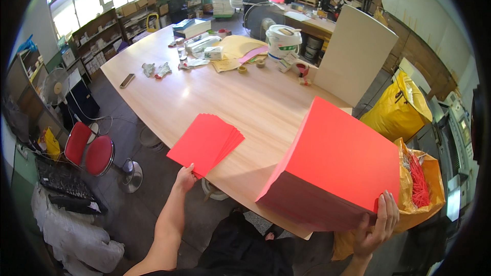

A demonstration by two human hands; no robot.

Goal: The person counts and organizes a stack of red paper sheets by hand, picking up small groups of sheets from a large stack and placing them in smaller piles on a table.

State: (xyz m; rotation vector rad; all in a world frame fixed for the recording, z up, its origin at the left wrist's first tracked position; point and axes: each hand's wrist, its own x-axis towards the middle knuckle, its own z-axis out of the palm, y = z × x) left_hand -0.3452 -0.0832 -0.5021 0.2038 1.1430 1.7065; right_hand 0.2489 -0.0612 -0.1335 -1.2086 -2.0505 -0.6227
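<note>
A tall stack of red paper (337, 158) stands at the near right of the wooden table (240, 105), its near side in shadow. My right hand (377, 225) grips the stack's near right corner, with the thumb on the near side and the fingers along the right edge. To the left, a fanned set of red sheets (207, 140) lies on the table, its near corner reaching the table's edge. There my left hand (187, 177) pinches that corner, thumb on top; the fingers beneath are mostly hidden.
Behind the stack rises a pale upright board (355, 53). A white bucket (283, 42), tape rolls, gloves (162, 70), brown paper (238, 48) and a phone (127, 80) sit farther back. Yellow bags (399, 107) stand right, a red chair (98, 153) left. Two people are at the back.
</note>
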